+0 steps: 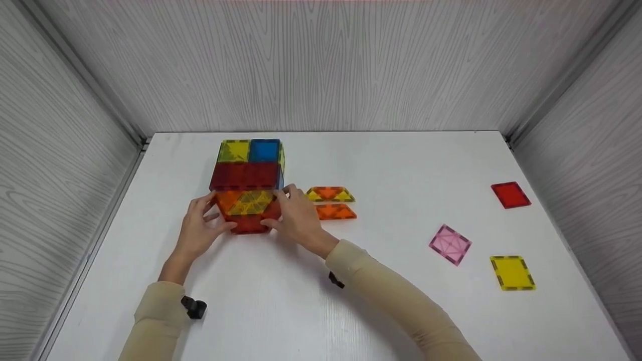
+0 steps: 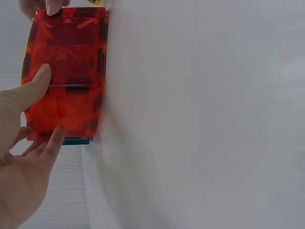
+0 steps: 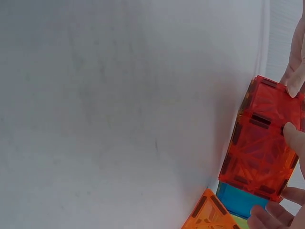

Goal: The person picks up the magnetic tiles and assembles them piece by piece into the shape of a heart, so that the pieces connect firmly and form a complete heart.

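Note:
A box of translucent magnetic tiles (image 1: 245, 175), with yellow, blue and red squares on top, stands at the back left. Against its near side is a tapered section of magnetic tiles (image 1: 251, 203), orange and yellow above and red in front. My left hand (image 1: 194, 230) holds that section's left side, thumb at the front. On the opposite side my right hand (image 1: 300, 215) grips it, its thumb near the lower front edge. Both wrist views show thumbs on the red front tiles (image 2: 66, 52). A blue tile (image 3: 240, 198) shows beside them in the right wrist view.
Flat groups of yellow and orange tiles (image 1: 331, 194) lie just right of my right hand. Farther right on the white table (image 1: 381, 165) are a red square tile (image 1: 510, 195), a pink one (image 1: 450, 244) and a yellow one (image 1: 512, 273). Grey panels (image 1: 321, 65) enclose the table.

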`<state>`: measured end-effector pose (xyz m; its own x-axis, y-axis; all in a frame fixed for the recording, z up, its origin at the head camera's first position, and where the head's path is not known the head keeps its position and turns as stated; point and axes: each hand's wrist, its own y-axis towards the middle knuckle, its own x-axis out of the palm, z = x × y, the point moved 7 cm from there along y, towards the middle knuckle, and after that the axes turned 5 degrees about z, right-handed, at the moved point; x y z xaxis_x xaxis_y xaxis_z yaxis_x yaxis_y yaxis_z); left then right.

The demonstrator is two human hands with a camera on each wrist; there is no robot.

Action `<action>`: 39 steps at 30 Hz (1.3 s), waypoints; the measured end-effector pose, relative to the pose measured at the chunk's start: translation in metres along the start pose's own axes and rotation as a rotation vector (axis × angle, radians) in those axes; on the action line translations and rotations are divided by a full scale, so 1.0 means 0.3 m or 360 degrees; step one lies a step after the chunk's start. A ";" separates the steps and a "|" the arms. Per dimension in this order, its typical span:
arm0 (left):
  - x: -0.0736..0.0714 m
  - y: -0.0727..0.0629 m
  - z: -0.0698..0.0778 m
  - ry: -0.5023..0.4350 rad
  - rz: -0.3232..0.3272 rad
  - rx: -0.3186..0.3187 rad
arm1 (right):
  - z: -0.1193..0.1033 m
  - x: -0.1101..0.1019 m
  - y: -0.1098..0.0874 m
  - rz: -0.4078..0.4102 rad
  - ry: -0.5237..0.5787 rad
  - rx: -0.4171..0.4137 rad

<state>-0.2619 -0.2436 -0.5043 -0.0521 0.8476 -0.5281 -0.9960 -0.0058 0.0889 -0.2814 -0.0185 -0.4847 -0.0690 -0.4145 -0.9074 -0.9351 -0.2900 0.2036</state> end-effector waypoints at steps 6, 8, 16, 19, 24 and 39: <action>-0.020 0.012 -0.001 0.0026 0.0057 0.0065 | -0.022 0.006 0.010 0.0041 -0.0108 -0.0032; -0.020 0.013 -0.004 0.0029 0.0046 0.0051 | -0.022 0.011 0.013 0.0030 -0.0103 -0.0029; -0.002 -0.010 0.034 0.0181 0.0085 0.0043 | 0.036 -0.036 -0.008 0.0059 0.0118 -0.0040; 0.024 -0.029 0.087 0.0259 0.0144 0.0125 | 0.107 -0.087 -0.046 0.0108 0.0268 -0.0066; 0.094 -0.055 0.194 0.0213 0.0224 0.0305 | 0.251 -0.179 -0.120 0.0221 0.0490 -0.0232; 0.458 -0.041 0.342 0.0407 -0.0294 0.0496 | 0.728 -0.350 -0.382 0.0143 0.0630 0.0071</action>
<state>-0.2495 -0.0726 -0.4912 0.0693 0.6607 -0.7474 -0.9229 0.3269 0.2033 -0.2429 0.2467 -0.4929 -0.0201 -0.7390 -0.6734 -0.9462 -0.2036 0.2516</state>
